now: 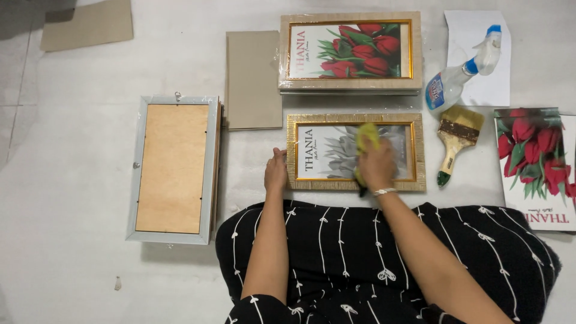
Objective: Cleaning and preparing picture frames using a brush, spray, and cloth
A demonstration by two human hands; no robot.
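Left hand [275, 171] at gold frame [356, 152] edge, right hand [377, 165] w/ yellow cloth [367, 137].

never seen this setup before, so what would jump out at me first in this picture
First, the gold picture frame lying on the pale floor just in front of the person: the right hand presses a yellow cloth on its glass while the left hand steadies its left edge. Next, the red tulip picture frame just beyond it, then the spray bottle and paintbrush to the right.
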